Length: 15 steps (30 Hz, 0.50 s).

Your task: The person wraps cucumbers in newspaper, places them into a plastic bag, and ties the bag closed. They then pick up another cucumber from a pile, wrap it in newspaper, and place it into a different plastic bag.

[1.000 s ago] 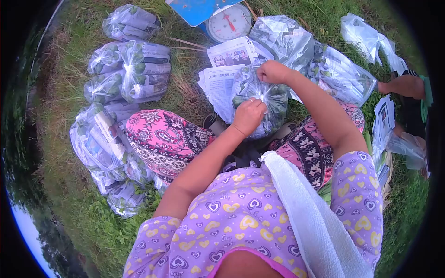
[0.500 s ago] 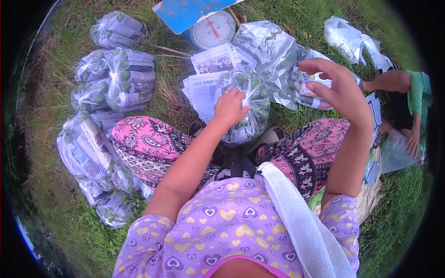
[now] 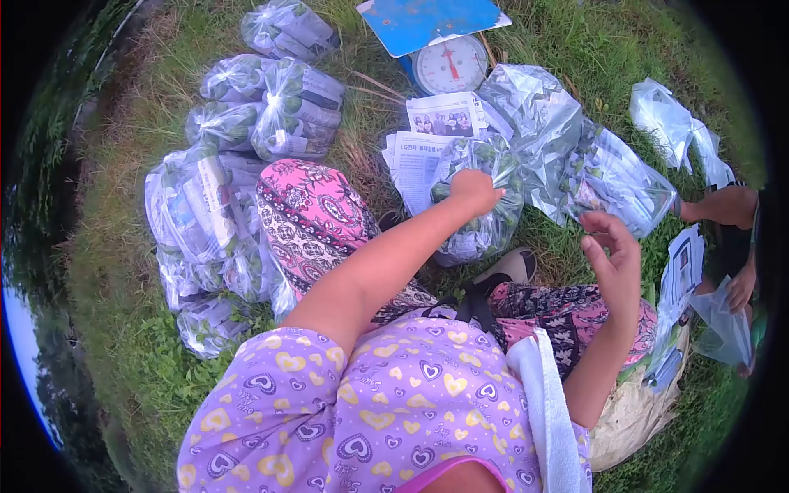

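Observation:
Between my knees on the grass stands a clear plastic bag (image 3: 491, 222) of green produce with newspaper inside. My left hand (image 3: 477, 194) is closed on the top of this bag. To the right, my right hand (image 3: 612, 251) hangs in the air, fingers curled but apart, with nothing in it. Just beyond it lies another clear bag (image 3: 625, 185) with newspaper inside. Loose newspaper sheets (image 3: 415, 168) lie behind and left of the bag I hold. A large crumpled clear plastic bag (image 3: 530, 111) lies behind it on the right.
Several filled bags (image 3: 300, 111) are grouped at the left. A dial scale (image 3: 450, 64) with a blue plate (image 3: 431, 20) stands at the back. Empty-looking plastic bags (image 3: 662, 119) lie back right. At the right edge, another person's hand (image 3: 742, 286) touches clear plastic (image 3: 723, 316).
The view has shifted, so the scene sits further right. My right hand has come down, away from the bag at the right. My left hand remains on the produce bag.

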Each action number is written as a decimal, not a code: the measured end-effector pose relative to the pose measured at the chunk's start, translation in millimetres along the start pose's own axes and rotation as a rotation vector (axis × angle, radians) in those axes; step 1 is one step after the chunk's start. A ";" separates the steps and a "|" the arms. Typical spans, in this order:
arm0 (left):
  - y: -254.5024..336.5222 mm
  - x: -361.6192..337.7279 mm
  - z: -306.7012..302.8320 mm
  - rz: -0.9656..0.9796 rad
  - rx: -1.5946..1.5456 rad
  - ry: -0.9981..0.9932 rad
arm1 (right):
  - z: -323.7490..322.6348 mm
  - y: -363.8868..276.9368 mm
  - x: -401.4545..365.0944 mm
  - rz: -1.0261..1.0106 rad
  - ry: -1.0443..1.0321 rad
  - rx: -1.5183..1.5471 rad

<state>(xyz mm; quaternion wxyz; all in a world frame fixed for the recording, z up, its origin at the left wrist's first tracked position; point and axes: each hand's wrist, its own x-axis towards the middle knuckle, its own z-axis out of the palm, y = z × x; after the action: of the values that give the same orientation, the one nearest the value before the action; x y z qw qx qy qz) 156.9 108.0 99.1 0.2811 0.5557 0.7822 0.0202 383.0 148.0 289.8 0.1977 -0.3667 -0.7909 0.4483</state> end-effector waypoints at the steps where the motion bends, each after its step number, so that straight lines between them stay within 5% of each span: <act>1: -1.5 1.4 0.7 -0.008 -0.028 -0.027 | 10.7 -8.9 0.7 -0.083 -0.151 -0.139; 7: -22.1 3.9 -11.3 0.001 -0.173 -0.042 | 39.2 -28.1 17.3 -0.256 -0.414 -0.349; 15: -47.4 -31.3 -52.2 -0.009 -0.308 0.183 | 18.0 -29.6 57.9 -0.320 -0.283 -0.070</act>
<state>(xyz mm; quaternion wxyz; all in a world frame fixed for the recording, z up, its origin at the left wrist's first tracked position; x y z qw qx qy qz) 99.1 77.1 139.7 0.2905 0.4986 0.7946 0.1888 321.8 171.9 304.8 0.1403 -0.1764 -0.8739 0.4306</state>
